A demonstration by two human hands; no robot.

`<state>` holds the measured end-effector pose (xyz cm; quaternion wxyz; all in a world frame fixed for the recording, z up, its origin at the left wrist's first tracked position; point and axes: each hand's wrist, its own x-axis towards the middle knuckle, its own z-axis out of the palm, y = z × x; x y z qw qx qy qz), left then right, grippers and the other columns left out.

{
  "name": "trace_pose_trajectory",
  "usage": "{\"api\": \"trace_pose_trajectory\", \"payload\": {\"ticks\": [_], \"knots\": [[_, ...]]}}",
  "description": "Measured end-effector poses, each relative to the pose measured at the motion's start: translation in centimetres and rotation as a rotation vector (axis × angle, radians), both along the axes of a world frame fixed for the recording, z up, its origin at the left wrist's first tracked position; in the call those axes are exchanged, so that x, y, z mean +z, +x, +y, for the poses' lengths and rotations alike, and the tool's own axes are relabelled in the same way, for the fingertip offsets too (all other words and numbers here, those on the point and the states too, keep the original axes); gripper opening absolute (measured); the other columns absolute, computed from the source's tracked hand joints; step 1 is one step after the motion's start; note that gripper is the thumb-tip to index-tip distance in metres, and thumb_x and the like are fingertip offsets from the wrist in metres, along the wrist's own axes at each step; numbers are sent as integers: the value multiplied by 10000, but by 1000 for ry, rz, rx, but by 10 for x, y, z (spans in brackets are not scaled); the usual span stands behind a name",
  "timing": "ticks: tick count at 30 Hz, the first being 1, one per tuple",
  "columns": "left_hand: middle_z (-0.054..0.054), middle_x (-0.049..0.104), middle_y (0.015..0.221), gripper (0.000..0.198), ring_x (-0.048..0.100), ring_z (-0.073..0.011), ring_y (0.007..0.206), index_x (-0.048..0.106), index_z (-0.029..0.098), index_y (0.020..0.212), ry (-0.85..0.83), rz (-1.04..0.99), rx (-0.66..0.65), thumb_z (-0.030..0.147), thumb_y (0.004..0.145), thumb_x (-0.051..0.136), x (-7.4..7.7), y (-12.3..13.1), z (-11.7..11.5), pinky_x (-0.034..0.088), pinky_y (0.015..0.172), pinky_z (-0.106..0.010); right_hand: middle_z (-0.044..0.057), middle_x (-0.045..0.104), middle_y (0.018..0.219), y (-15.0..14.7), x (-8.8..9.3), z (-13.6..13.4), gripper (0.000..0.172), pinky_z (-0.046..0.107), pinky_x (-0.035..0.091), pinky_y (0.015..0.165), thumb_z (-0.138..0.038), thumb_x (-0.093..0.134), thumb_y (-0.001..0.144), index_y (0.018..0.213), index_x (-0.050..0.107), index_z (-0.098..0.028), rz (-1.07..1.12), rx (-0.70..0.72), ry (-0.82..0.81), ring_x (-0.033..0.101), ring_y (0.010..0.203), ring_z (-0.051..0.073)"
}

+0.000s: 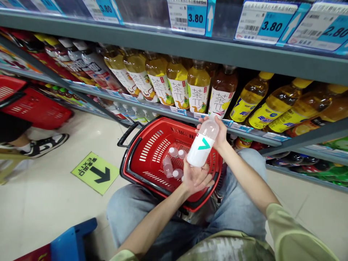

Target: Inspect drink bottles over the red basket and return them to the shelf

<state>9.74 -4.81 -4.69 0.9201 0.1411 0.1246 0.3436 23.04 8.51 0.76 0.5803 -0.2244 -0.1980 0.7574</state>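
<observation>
A drink bottle (201, 146) with a white label and a green mark is held tilted between my two hands, above the red shopping basket (148, 145). My right hand (220, 132) is closed around its neck end, and the cap is mostly hidden there. Around the bottle's base, my left hand (198, 178) grips from below with curled fingers. Inside the basket lie several small bottles with white caps (178, 173), partly covered by my left hand.
Shelves hold rows of tea bottles (199, 88) and yellow-labelled bottles (248, 96). At left are another red basket (35, 107) and a person's shoe (47, 143). A floor sign (95, 173) and a blue stool-like object (72, 239) are nearer.
</observation>
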Motion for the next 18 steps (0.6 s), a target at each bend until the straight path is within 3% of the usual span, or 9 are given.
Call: {"api": "trace_pose_trajectory", "payload": {"ticks": [7, 11, 18], "knots": [[44, 20, 240, 869, 107, -130, 268, 441, 244, 465, -77, 66, -7, 944, 851, 103, -17, -3, -3, 226, 425, -309, 35, 766, 865, -3, 1, -2, 265, 332, 647, 717, -453, 690, 846, 838, 646, -192, -23, 7, 19, 732, 725, 188], [43, 39, 242, 840, 117, -129, 271, 414, 246, 462, -77, 98, -3, 917, 881, 132, -16, -4, -3, 260, 441, -318, 35, 759, 846, -3, 5, -2, 272, 368, 653, 728, -453, 692, 855, 830, 626, -190, -22, 30, 13, 734, 696, 199], [48, 94, 247, 770, 121, -113, 298, 447, 230, 495, -55, -17, 19, 766, 989, 200, -17, -5, -3, 237, 474, -292, 59, 776, 884, -3, 4, 0, 265, 369, 651, 701, -435, 733, 806, 826, 647, -184, -35, 47, 0, 737, 700, 214]]}}
